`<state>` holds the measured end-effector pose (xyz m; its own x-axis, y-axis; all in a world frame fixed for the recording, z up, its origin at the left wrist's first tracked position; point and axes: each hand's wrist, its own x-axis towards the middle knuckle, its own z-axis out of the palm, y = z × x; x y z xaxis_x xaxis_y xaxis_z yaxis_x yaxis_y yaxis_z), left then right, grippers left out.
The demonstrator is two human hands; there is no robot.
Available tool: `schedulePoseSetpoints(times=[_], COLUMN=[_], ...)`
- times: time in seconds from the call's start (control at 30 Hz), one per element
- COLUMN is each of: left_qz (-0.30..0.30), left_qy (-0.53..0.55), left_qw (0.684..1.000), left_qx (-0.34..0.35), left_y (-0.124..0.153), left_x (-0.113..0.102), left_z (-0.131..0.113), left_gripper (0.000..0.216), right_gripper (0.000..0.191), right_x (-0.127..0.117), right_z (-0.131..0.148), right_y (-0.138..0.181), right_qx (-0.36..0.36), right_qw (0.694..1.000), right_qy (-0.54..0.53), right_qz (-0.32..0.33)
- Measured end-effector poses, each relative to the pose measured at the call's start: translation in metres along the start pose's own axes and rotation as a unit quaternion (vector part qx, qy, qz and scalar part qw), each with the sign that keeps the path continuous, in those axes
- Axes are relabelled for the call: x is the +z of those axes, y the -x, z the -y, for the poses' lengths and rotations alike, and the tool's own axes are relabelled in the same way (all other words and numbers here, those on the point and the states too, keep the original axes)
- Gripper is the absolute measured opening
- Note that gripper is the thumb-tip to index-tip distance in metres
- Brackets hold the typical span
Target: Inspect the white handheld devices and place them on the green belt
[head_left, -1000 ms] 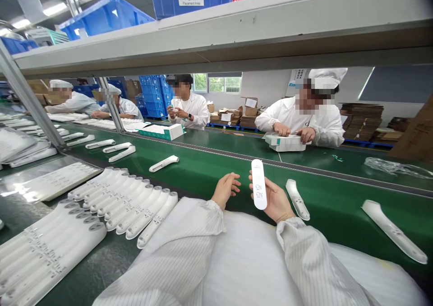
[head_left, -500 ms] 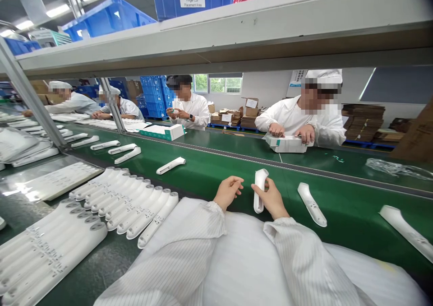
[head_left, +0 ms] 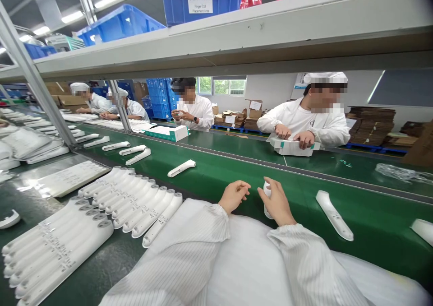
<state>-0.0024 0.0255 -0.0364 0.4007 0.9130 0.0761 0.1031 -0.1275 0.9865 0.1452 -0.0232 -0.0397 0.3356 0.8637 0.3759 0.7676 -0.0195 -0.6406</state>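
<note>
My right hand point(head_left: 278, 202) is over a white plastic handle-shaped shell point(head_left: 267, 211) on the green belt point(head_left: 233, 170). Its thumb and fingers stand apart around the shell, which is mostly hidden behind the hand. Just to the left, my left hand point(head_left: 234, 196) hovers with loosely bent fingers and nothing in them. Another white shell point(head_left: 334, 215) lies on the belt to the right of my right hand. Farther left on the belt is one more shell point(head_left: 181, 168), tilted toward the back right.
Rows of white shells point(head_left: 61, 247) lie on the table at left, beside a pale tray point(head_left: 64, 179). A shelf point(head_left: 216, 48) with blue bins point(head_left: 203, 1) spans overhead. Across the belt, a co-worker point(head_left: 307, 116) handles a white box point(head_left: 294, 147); other people sit farther left.
My right hand has loosened its fingers from the shell, which was gripped and raised and is now lower, behind the hand. The shells at right have shifted rightward in view.
</note>
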Motion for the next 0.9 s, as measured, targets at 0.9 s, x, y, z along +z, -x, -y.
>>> schedulePoseSetpoints(times=[0.9], left_qz=[-0.088], left_qy=[-0.403], left_qw=[0.903], left_qx=[0.118], left_y=[-0.001], left_x=[-0.03], left_z=[-0.003], left_gripper=[0.037], right_gripper=[0.021], right_x=[0.009], right_z=[0.02], right_y=[0.018], right_qx=[-0.131], right_qw=[0.952], right_qy=[-0.082], right_qz=[0.263])
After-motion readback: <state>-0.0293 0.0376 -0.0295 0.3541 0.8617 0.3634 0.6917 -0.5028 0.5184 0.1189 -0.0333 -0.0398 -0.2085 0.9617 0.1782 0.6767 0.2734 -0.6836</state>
